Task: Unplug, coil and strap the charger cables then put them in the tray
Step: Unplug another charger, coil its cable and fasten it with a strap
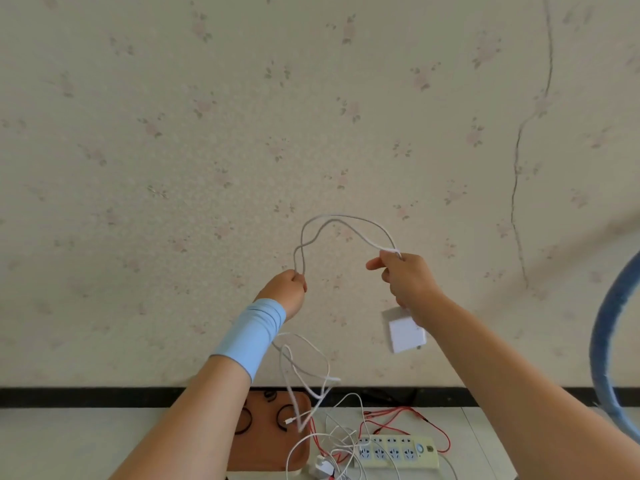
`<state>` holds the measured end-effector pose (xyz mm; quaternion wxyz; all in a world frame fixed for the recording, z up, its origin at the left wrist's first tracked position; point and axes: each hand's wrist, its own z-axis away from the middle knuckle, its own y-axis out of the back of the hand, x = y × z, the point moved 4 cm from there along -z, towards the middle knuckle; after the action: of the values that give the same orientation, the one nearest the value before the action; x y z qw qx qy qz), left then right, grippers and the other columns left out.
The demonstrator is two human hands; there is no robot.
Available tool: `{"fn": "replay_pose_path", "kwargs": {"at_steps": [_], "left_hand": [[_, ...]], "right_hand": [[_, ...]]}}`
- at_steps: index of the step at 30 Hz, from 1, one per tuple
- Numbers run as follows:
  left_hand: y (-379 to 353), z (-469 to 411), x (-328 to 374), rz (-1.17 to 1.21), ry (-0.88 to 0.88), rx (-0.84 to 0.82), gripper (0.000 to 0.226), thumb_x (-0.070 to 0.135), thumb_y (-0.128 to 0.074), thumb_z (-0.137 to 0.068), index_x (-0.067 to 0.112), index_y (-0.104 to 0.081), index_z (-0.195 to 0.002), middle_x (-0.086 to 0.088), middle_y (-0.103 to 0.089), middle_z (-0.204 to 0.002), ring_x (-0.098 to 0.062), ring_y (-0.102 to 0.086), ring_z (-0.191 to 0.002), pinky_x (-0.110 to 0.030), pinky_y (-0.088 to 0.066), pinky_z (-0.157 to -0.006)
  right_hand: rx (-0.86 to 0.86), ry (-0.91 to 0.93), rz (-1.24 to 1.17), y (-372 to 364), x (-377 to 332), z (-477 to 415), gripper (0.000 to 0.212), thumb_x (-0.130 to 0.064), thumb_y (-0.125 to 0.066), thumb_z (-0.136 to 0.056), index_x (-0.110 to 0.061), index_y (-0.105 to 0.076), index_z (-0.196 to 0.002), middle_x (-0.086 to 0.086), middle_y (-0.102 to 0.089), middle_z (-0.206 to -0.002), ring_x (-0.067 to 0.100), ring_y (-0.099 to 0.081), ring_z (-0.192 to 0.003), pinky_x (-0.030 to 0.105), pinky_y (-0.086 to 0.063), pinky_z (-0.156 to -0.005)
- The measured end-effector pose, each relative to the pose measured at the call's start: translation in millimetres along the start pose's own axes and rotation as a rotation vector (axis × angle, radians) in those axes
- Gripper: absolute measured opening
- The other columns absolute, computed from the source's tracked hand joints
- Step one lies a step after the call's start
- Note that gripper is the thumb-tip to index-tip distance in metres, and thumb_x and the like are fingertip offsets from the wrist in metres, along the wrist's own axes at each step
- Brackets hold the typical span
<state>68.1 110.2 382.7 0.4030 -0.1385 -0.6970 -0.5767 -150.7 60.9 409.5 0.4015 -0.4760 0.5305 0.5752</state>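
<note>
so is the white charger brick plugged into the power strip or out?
Out. The white charger brick hangs below the right hand, raised well above the power strip on the floor.

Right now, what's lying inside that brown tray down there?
On the brown tray lie black rings, likely straps. The white cable hangs in front, and the left arm hides the tray's left part.

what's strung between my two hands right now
In the head view, a doubled loop of white charger cable arches from left hand to right hand.
</note>
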Motion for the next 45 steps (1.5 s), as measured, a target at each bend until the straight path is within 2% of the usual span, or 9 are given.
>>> {"fn": "replay_pose_path", "kwargs": {"at_steps": [4,10,16,21,26,31,36,39,45], "left_hand": [[0,2,1,0.174,0.027,-0.042,0.028,0.019,-0.034,-0.102,0.013,-0.053,-0.082,-0.008,-0.051,-0.078,-0.021,-0.044,-0.063,-0.026,-0.035,-0.058],[-19,15,17,1.214,0.182,-0.382,0.032,0.025,-0.033,-0.105,0.019,-0.047,-0.077,0.005,-0.031,-0.056,-0.009,-0.023,-0.041,-0.021,-0.023,-0.041],[-24,19,27,1.48,0.22,-0.402,0.031,0.022,-0.036,-0.105,0.015,-0.048,-0.077,0.004,-0.032,-0.057,-0.009,-0.025,-0.044,-0.02,-0.027,-0.04],[-20,21,30,1.242,0.078,-0.296,0.025,0.022,-0.043,-0.104,0.009,-0.064,-0.101,-0.003,-0.053,-0.066,-0.014,-0.049,-0.056,-0.024,-0.046,-0.052],[-20,28,19,0.451,-0.051,-0.344,0.032,0.041,-0.064,-0.091,0.02,-0.064,-0.116,-0.001,-0.069,-0.111,-0.017,-0.068,-0.097,-0.03,-0.056,-0.079],[-18,40,20,0.393,-0.081,-0.528,0.02,0.019,-0.065,-0.093,0.009,-0.067,-0.11,-0.006,-0.074,-0.092,-0.018,-0.072,-0.076,-0.027,-0.057,-0.069],[2,27,20,0.225,-0.296,-0.32,0.018,0.008,-0.054,-0.097,0.014,-0.071,-0.095,0.002,-0.062,-0.071,-0.012,-0.054,-0.059,-0.023,-0.043,-0.059],[10,23,14,0.31,-0.276,-0.499,0.025,-0.001,-0.052,-0.093,0.011,-0.073,-0.089,0.001,-0.056,-0.061,-0.012,-0.043,-0.052,-0.023,-0.035,-0.055],[-3,40,-33,-0.819,0.139,-0.948,0.028,0.025,-0.065,-0.092,0.022,-0.071,-0.12,0.006,-0.065,-0.121,-0.016,-0.062,-0.097,-0.027,-0.05,-0.09]], "right_hand": [[0.09,0.081,0.068,2,0,-3,0.043,-0.035,-0.043,-0.106,-0.017,-0.075,-0.083,0.002,-0.044,-0.067,0.015,-0.034,-0.051,0.029,-0.03,-0.055],[-0.477,-0.014,0.264,-39,15,16,0.038,-0.053,-0.07,-0.088,-0.017,-0.079,-0.098,-0.003,-0.078,-0.09,0.011,-0.03,-0.045,0.024,-0.023,-0.043],[-0.722,0.099,0.444,-57,7,36,0.029,-0.042,-0.068,-0.093,-0.017,-0.081,-0.095,-0.01,-0.068,-0.063,0.011,-0.027,-0.044,0.025,-0.027,-0.046],[-0.578,0.085,0.504,-53,3,30,0.024,-0.041,-0.07,-0.092,-0.02,-0.082,-0.094,-0.01,-0.037,-0.047,0.009,-0.025,-0.039,0.023,-0.027,-0.044],[-0.287,-0.111,0.227,-36,15,7,0.043,-0.043,-0.073,-0.087,-0.003,-0.068,-0.071,0.0,-0.036,-0.052,0.015,-0.024,-0.041,0.024,-0.022,-0.043],[-0.157,-0.116,-0.002,-26,18,-1,0.028,-0.035,-0.07,-0.092,-0.008,-0.078,-0.09,-0.003,-0.066,-0.067,0.013,-0.027,-0.043,0.022,-0.021,-0.04],[0.021,-0.203,-0.084,-13,34,-14,0.028,-0.034,-0.074,-0.089,-0.007,-0.078,-0.092,-0.004,-0.071,-0.063,0.011,-0.022,-0.034,0.015,-0.02,-0.036],[0.068,-0.271,-0.117,-2,36,-16,0.028,-0.033,-0.071,-0.091,-0.006,-0.077,-0.094,-0.01,-0.06,-0.047,0.012,-0.019,-0.037,0.015,-0.018,-0.038],[0.099,-0.256,-0.184,7,38,-26,0.024,-0.032,-0.068,-0.095,-0.009,-0.074,-0.101,0.002,-0.068,-0.083,0.012,-0.02,-0.044,0.021,-0.018,-0.036]]}}
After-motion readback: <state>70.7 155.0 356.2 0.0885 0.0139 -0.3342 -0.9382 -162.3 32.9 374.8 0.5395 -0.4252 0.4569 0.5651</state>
